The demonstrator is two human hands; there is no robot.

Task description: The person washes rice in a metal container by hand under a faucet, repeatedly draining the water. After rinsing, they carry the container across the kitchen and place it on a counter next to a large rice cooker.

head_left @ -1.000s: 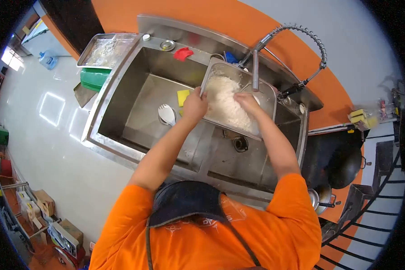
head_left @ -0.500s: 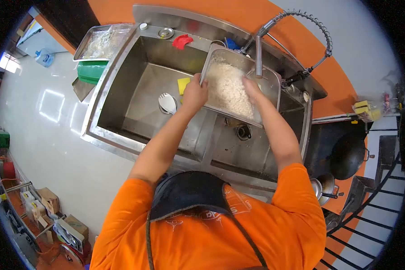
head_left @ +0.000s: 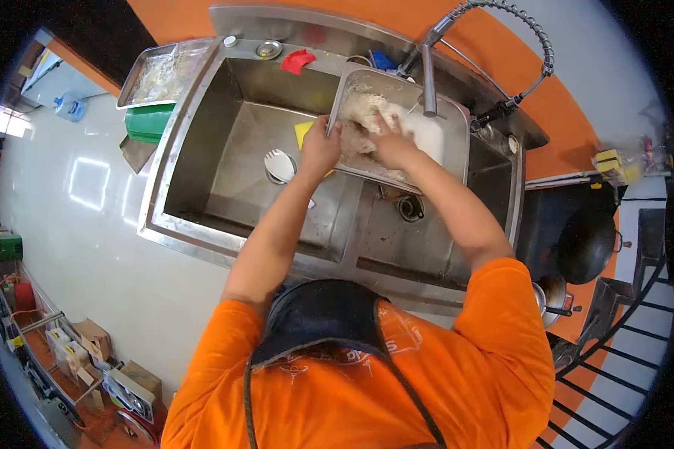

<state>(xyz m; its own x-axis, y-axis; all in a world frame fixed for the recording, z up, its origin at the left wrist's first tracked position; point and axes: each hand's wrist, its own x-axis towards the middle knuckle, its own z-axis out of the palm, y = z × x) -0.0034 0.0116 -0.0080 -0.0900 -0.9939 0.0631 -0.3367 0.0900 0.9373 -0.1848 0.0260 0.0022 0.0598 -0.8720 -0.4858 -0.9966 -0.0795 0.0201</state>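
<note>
A rectangular metal pan rests over the right basin of the sink, holding wet-looking white rice and cloudy water. My left hand is closed around the pan's left edge. Inside the pan, my right hand touches the rice with its fingers spread, and water splashes about them. The faucet spout points down over the pan. A yellow sponge lies in the left basin beside my left hand. Close by, a white pronged serving spoon lies over the drain.
On the sink's back ledge are a red cloth and a round metal strainer. A smeared metal tray stands at the left, above a green container. At the right is a black wok.
My right hand has moved left from the pan's right part into the rice, fingers spreading. Rice has shifted leftward, with cloudy water showing at the right. My left hand keeps its hold.
</note>
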